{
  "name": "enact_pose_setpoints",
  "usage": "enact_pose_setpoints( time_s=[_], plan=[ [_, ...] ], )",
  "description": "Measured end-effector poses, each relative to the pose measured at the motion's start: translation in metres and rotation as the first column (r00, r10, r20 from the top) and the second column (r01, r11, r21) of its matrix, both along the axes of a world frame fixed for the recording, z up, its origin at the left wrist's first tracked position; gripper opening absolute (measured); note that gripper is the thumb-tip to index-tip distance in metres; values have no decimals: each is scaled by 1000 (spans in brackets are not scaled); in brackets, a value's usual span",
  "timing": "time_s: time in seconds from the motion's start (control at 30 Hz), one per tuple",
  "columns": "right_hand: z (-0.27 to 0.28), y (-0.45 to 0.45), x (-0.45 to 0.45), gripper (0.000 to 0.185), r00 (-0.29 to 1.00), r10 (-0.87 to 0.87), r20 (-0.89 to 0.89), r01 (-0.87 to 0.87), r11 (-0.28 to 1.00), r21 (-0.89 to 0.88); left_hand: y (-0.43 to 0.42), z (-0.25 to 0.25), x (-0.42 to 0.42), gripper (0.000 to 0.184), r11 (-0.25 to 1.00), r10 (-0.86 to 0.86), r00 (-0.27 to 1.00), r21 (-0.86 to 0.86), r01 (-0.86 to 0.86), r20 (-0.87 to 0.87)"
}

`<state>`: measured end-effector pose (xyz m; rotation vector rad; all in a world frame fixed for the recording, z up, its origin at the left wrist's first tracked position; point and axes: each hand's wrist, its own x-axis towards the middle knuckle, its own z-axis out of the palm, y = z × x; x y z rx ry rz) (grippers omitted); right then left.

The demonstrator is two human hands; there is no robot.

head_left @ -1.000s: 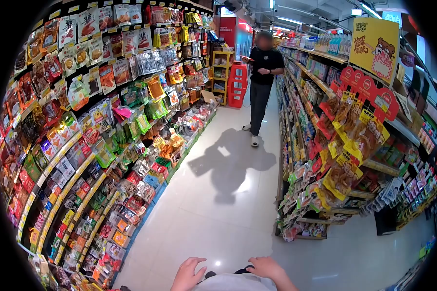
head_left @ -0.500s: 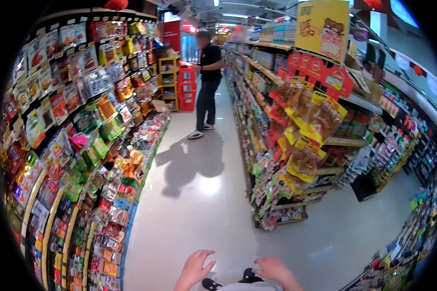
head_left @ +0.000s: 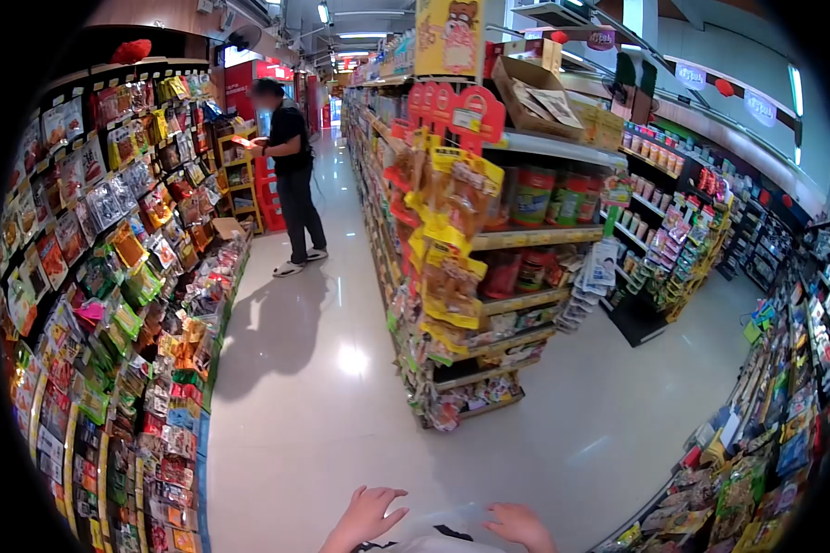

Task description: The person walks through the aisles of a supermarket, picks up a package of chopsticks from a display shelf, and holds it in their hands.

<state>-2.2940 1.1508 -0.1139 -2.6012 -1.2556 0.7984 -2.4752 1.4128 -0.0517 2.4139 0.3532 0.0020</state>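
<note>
My left hand (head_left: 371, 512) is low in the view, with its fingers apart and nothing in them. To its right my right hand (head_left: 516, 523) is also empty, its fingers spread and partly curled. Neither hand touches anything; both hover over the pale shiny floor (head_left: 332, 442) in front of my body. The nearest goods ahead are the yellow snack bags (head_left: 452, 276) hanging on the end of the middle shelf.
A wall of hanging snack packets (head_left: 111, 230) runs along the left. A person (head_left: 290, 166) in dark clothes stands in the aisle holding a red object (head_left: 245, 142). More racks (head_left: 747, 479) line the right, and a dark low base (head_left: 636, 318) stands beyond the shelf end.
The view has turned to the right, so the shelves and the person sit farther left. The person has turned toward the left shelves. My hands remain low, apart and empty.
</note>
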Motion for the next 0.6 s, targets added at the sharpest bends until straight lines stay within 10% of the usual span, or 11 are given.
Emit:
enact_pose_setpoints(
  time_s=[0.6],
  plan=[
    [2, -179, 33, 44, 959, -280, -45, 280, 960, 2, -146, -12, 129, 43, 911, -406, 908, 38, 411, -103]
  ],
)
